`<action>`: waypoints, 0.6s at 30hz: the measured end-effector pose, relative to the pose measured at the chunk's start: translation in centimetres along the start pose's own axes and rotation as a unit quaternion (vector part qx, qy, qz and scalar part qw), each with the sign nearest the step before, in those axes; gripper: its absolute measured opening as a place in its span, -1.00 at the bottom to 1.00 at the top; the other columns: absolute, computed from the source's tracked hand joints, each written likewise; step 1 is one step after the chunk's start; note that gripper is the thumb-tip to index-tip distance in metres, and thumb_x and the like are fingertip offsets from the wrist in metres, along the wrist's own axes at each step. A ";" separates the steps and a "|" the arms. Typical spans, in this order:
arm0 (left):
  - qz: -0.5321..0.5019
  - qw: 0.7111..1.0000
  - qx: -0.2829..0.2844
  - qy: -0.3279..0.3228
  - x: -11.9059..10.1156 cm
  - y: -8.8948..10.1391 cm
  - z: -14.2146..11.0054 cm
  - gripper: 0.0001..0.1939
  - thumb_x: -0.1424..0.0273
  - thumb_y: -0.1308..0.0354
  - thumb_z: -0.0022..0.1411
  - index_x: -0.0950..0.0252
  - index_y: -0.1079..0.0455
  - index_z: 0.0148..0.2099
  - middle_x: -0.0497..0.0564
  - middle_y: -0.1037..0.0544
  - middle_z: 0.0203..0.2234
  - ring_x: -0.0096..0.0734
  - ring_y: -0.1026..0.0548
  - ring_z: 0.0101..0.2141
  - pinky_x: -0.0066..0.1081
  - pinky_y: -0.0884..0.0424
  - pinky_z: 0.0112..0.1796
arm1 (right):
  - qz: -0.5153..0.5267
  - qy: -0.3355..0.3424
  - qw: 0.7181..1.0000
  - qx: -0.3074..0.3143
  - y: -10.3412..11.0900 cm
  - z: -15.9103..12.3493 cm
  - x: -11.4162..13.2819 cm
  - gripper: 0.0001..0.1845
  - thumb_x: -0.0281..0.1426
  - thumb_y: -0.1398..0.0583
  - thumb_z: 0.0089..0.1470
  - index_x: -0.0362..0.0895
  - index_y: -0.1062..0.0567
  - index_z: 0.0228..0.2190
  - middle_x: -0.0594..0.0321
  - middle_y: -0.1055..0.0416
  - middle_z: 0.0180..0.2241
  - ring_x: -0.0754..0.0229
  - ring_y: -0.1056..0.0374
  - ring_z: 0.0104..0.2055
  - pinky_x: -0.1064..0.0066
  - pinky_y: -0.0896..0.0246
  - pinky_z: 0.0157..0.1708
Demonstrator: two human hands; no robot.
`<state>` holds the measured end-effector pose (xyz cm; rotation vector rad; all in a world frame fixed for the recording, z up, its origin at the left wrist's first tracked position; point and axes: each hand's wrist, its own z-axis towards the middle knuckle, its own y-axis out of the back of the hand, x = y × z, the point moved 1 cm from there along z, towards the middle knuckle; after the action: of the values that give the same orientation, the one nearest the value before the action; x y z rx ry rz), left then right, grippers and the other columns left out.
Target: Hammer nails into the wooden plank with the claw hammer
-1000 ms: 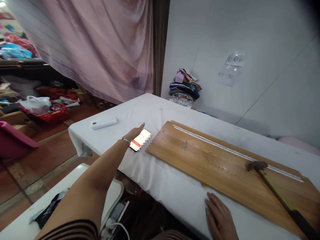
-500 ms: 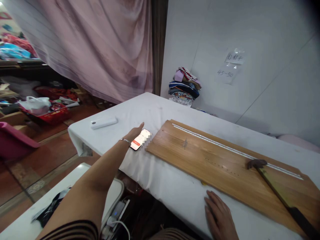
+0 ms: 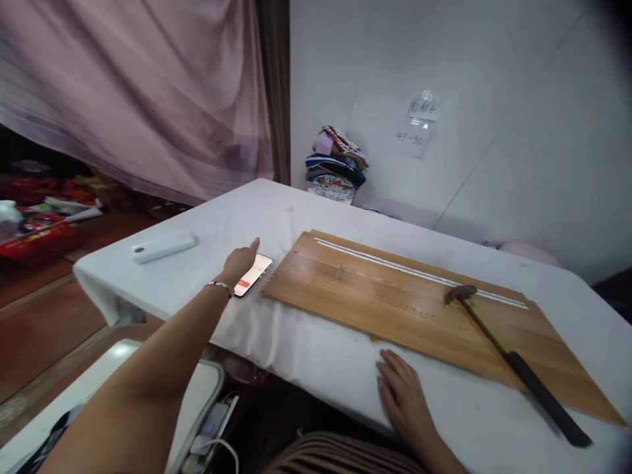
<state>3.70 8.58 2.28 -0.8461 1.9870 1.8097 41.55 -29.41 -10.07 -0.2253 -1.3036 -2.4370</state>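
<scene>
My left hand [image 3: 240, 260] reaches to the left edge of a lit smartphone [image 3: 254, 273] lying flat on the table. One finger points outward; the others are partly hidden, and nothing shows gripped. My right hand [image 3: 402, 388] rests on the white cloth at the front edge of a wooden board [image 3: 395, 319], fingers stretched out, holding nothing. On the board lie a small heap of nails [image 3: 339, 272], a row of dark dots [image 3: 407, 306] and two long white strips [image 3: 419, 272]. A hammer [image 3: 486, 328] with a yellow and black handle lies across it, its head near the strips.
A white oblong object [image 3: 164, 247] lies on the table's left part. Folded clothes [image 3: 337, 164] are stacked by the wall. A pink curtain [image 3: 197, 99] hangs at the back left. Below the table's front are a white stool [image 3: 197, 388] and a power strip [image 3: 210, 424] with cables.
The view has turned right, so everything sits further left and the hammer shows whole. My left hand stays by the smartphone; my right hand still rests before the board.
</scene>
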 end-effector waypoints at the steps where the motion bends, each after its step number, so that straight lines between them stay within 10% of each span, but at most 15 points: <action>1: 0.007 1.000 -0.002 -0.011 -0.8 -0.3 -0.4 -0.21 -0.22 0.15 0.37 0.36 -0.60 -0.02 0.49 -0.66 -0.02 0.43 -0.58 0.11 0.10 -0.44 0.07 | 0.001 -0.006 1.000 0.002 0.0 0.1 0.1 -0.68 -0.34 -0.13 0.41 -0.05 -0.68 -0.03 -0.02 -0.62 0.14 -0.10 -0.55 0.18 -0.01 -0.54 0.07; 7: -0.048 0.980 0.068 -0.178 -7.0 -6.4 -5.0 -0.50 -0.02 -0.06 0.35 0.25 -0.63 -0.10 0.18 -0.73 -0.13 0.12 -0.62 0.01 -0.19 -0.46 0.07 | 0.006 -0.019 1.000 0.008 -0.3 0.6 0.7 -0.67 -0.42 -0.12 0.36 -0.07 -0.68 -0.05 -0.05 -0.62 0.14 -0.09 -0.53 0.20 -0.03 -0.52 0.10; 18: 0.092 0.939 0.094 -0.319 -13.7 -17.3 -9.4 -0.56 0.21 -0.03 0.47 0.33 -0.44 0.23 0.42 -0.38 0.38 0.25 -0.19 0.44 0.13 0.00 0.40 | 0.042 -0.048 0.997 0.043 -0.5 1.4 1.2 -0.67 -0.46 -0.17 0.28 -0.06 -0.67 -0.03 -0.05 -0.57 0.19 -0.11 -0.46 0.26 -0.08 -0.42 0.20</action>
<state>26.45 1.87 -1.75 0.0082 1.7900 1.6613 40.25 -28.27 -9.26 -0.3696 -1.4072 -2.3195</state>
